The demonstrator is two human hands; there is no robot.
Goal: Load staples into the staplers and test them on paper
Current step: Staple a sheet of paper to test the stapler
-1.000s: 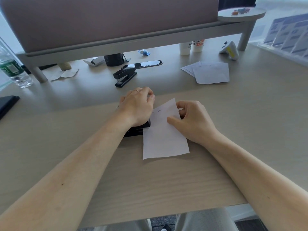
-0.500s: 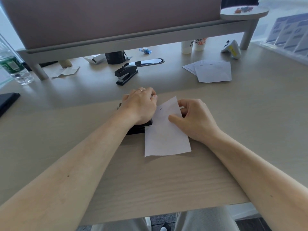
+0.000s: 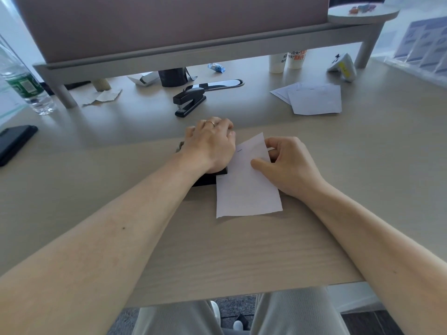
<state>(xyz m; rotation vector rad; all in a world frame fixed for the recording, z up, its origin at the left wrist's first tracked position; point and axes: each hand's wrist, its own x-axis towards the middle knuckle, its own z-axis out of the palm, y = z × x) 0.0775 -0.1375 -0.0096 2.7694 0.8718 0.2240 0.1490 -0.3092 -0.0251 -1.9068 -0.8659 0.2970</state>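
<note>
With the left hand (image 3: pixel 210 146), bears down on the near stapler (image 3: pixel 208 178), fingers curled over its top and hiding most of it. Only a dark strip of the body shows below the wrist, about the middle of the bench (image 3: pixel 242 262). Just to the right, seems to hold the far left corner of the paper (image 3: pixel 246 189) in the hidden mouth, with the rest of the sheet lying flat toward the near edge. With the right hand (image 3: pixel 287 165), pinches the sheet's far right edge, thumb on top, fingers tucked beneath.

Likely to go wrong on the left first: pressing off-centre or too softly, leaving a half-driven or bent staple, or jamming the magazine. Cannot tell from here how deep the corner sits in the mouth; too shallow, and risks catching only the very edge or missing it. On the right, risks tearing or skewing the sheet by pulling before lifting the left hand.

As for looks: a small black desk stapler, rigid, mostly covered. A plain white sheet, thin and limp, slightly raised at the pinched end, carrying one short dark staple (image 3: pixel 239 150) near its far left corner, just beside the left hand. Toward the far edge, a second black stapler (image 3: pixel 189 101), closed and untouched. Toward the far right corner, a loose stack of white sheets (image 3: pixel 314 100).
</note>
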